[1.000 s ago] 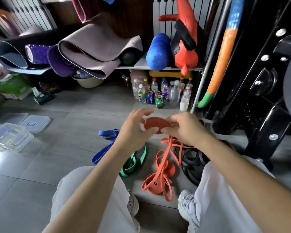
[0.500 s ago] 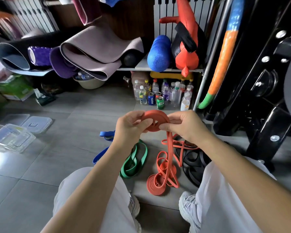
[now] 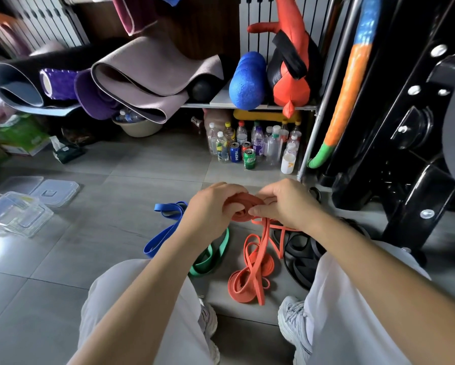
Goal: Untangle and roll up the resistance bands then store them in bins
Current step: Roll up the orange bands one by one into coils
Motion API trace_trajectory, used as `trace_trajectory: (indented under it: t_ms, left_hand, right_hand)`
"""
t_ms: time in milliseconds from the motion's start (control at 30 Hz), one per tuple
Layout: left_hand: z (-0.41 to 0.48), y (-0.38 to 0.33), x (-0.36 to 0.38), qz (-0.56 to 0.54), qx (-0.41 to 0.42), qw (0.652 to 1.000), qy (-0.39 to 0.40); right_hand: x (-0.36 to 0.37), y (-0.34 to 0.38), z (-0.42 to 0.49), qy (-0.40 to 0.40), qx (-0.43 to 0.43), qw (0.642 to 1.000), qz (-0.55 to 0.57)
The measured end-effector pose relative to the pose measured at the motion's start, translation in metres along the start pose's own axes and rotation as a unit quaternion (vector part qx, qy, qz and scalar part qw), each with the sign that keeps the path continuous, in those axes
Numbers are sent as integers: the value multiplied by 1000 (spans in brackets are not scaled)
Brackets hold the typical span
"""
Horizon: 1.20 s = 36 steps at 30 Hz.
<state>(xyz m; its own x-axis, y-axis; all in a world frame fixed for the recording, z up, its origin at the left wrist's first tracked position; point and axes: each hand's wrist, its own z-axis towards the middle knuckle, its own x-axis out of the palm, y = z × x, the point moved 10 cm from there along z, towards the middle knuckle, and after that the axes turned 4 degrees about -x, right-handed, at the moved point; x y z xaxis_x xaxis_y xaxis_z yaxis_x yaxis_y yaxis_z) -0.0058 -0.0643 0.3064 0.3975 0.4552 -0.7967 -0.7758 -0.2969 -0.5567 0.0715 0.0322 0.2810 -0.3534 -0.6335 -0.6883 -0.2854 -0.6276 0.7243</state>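
Both hands hold a partly rolled orange resistance band (image 3: 243, 206) above the floor. My left hand (image 3: 210, 206) grips the coil from the left and my right hand (image 3: 284, 204) pinches it from the right. The band's loose length hangs down to a tangle (image 3: 250, 277) on the tiles between my feet. A blue band (image 3: 165, 230) and a green band (image 3: 210, 259) lie on the floor, partly hidden by my left arm. A black band (image 3: 300, 254) lies to the right of the orange one. Clear plastic bins (image 3: 16, 214) sit on the floor at the left.
Two clear lids (image 3: 50, 189) lie behind the bins. Bottles and cans (image 3: 252, 148) stand under a shelf of rolled mats (image 3: 142, 75) and a blue foam roller (image 3: 247, 80). A black machine frame (image 3: 415, 143) fills the right side. A green box (image 3: 13, 133) stands far left.
The orange coil has tipped from upright to flatter and sits lower between my hands. More of the band has wound onto it, and the loose tangle on the floor has shifted.
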Motion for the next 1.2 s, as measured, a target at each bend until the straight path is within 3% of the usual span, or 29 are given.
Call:
trace_trajectory:
  t_ms: [100,200,400,600,700,800,967,1133,1200]
  left_hand:
    - [1,13,1,-70,-63,995,26]
    - [-1,15,8,-78,-75,992,60]
    - [-1,22,5,-123,-112,985,43]
    - [-6,9,25,13,-43,996,80]
    - [-2,13,14,-18,-54,998,33]
    - [4,26,2,-117,-94,989,-3]
    - [4,42,-7,-332,-169,928,-27]
    - [-2,33,4,-569,-175,804,18]
    - [-2,28,8,-581,-174,794,31]
  right_hand:
    - [-5,3,-1,-12,-5,999,30]
    - [-3,4,-3,0,-17,1000,4]
    - [-4,5,-2,-7,-20,1000,18]
    - [7,4,-2,6,-40,997,-71]
    - [2,3,1,-17,-35,999,2]
    - [-3,-4,3,-38,-7,996,84]
    - [-10,-1,7,-51,-20,990,132]
    - [-10,6,7,-50,-44,957,282]
    - [-11,3,7,-58,-40,958,279]
